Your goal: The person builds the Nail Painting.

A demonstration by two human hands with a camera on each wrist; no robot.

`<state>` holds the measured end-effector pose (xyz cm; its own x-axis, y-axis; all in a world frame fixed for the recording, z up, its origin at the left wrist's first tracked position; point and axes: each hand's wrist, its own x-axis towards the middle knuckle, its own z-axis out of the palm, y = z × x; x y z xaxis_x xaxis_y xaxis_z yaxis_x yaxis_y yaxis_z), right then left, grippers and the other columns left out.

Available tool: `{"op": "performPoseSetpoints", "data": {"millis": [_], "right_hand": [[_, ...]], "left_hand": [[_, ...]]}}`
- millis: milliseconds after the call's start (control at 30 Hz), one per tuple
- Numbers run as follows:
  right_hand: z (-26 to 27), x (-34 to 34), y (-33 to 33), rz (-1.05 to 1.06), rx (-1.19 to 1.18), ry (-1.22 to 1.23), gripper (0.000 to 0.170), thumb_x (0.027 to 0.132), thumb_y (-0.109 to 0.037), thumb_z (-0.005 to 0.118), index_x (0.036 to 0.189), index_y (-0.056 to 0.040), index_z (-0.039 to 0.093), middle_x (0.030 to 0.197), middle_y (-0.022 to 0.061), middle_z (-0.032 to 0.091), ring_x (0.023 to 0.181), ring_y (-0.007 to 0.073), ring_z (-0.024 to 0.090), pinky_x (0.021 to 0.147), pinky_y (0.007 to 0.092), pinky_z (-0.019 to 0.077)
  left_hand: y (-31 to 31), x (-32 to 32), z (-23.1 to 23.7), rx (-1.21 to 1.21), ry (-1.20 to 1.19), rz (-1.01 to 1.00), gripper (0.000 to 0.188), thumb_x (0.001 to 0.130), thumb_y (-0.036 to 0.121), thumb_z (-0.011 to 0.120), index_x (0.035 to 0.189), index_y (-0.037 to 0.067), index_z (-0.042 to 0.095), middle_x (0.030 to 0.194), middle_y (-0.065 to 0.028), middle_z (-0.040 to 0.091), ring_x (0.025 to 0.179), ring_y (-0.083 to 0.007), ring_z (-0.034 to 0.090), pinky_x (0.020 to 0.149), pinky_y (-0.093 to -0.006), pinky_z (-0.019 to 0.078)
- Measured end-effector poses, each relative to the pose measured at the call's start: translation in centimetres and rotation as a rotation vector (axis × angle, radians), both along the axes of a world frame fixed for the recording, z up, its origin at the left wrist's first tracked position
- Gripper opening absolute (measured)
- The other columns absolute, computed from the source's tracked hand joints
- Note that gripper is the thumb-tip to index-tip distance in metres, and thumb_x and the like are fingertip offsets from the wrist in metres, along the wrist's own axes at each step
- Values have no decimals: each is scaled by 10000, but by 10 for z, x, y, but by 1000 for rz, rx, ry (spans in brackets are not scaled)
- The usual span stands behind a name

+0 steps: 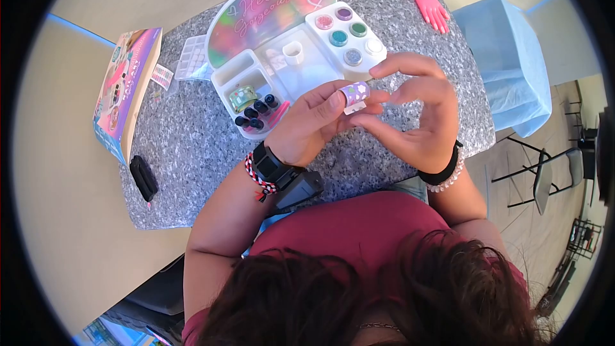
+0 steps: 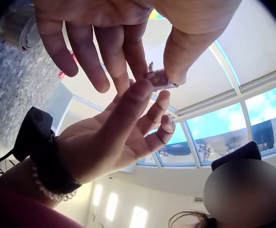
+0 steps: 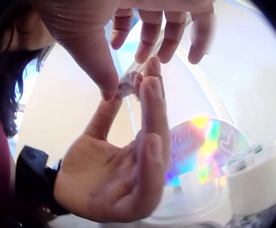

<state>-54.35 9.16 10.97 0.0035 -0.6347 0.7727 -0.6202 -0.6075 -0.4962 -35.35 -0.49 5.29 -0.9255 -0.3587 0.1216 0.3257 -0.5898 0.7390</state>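
Note:
Purple with white flowers, a small roll (image 1: pixel 356 93) has a pale strip end hanging from its lower edge. My left hand (image 1: pixel 306 122) pinches this roll between thumb and fingertips, in front of my chest. My right hand (image 1: pixel 426 112) faces it from the other side, fingers bent loosely and apart from the thumb. In the left wrist view the right thumb (image 2: pixel 139 92) is right at the roll (image 2: pixel 161 80). The right wrist view shows the right thumbtip (image 3: pixel 109 88) beside the roll (image 3: pixel 127 84), with the other right fingers spread above.
A white nail-art station (image 1: pixel 298 77) stands on the speckled table (image 1: pixel 186 128). It holds glitter pots (image 1: pixel 339 38), a small white cup (image 1: pixel 293 52), a green flowered roll (image 1: pixel 243 98) and dark-capped bottles (image 1: pixel 259 107). A box (image 1: pixel 125 90) stands left; a pink practice hand (image 1: pixel 430 4) lies far right.

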Motion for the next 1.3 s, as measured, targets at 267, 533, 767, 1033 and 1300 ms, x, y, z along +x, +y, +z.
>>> {"op": "performPoseSetpoints", "data": {"millis": [267, 533, 767, 1033, 1300], "right_hand": [[3, -4, 1, -198, -149, 384, 335, 668, -87, 899, 949, -135, 724, 1182, 56, 703, 1063, 323, 649, 957, 462, 514], [10, -2, 6, -93, -9, 328, 283, 725, -83, 891, 950, -120, 724, 1160, 49, 694, 1067, 316, 647, 963, 468, 513], [25, -21, 21, -221, -38, 242, 248, 744, -113, 900, 929, -110, 735, 1132, 62, 692, 1060, 319, 647, 933, 456, 509], [36, -16, 21, 66, 303, 436, 148, 759, -117, 827, 876, -140, 739, 1086, 34, 675, 1092, 323, 639, 980, 447, 509], [25, -19, 21, 169, 446, 348, 235, 744, 0, 785, 959, -94, 762, 1292, 131, 662, 1218, 375, 601, 1030, 473, 495]], "left_hand": [[8, -1, 4, -2, -132, 111, 677, 1071, 568, 603, 1518, 68, 516, 1430, -68, 627, 1318, -219, 616, 1126, -442, 482], [-2, -1, 3, 66, -38, 144, 540, 1126, 472, 554, 1484, 69, 574, 1476, -92, 641, 1298, -178, 627, 1108, -382, 499], [-3, -2, 13, -284, -190, 179, 477, 1110, 407, 598, 1442, 65, 601, 1408, -152, 688, 1284, -207, 648, 1106, -406, 497], [6, 4, 29, -906, -346, 88, 414, 882, 325, 881, 1175, 49, 783, 1097, -106, 795, 1047, -201, 739, 973, -338, 537], [5, 4, 25, -790, -425, 66, 356, 881, 299, 899, 1106, 42, 797, 1021, -69, 789, 983, -133, 721, 918, -304, 540]]}}
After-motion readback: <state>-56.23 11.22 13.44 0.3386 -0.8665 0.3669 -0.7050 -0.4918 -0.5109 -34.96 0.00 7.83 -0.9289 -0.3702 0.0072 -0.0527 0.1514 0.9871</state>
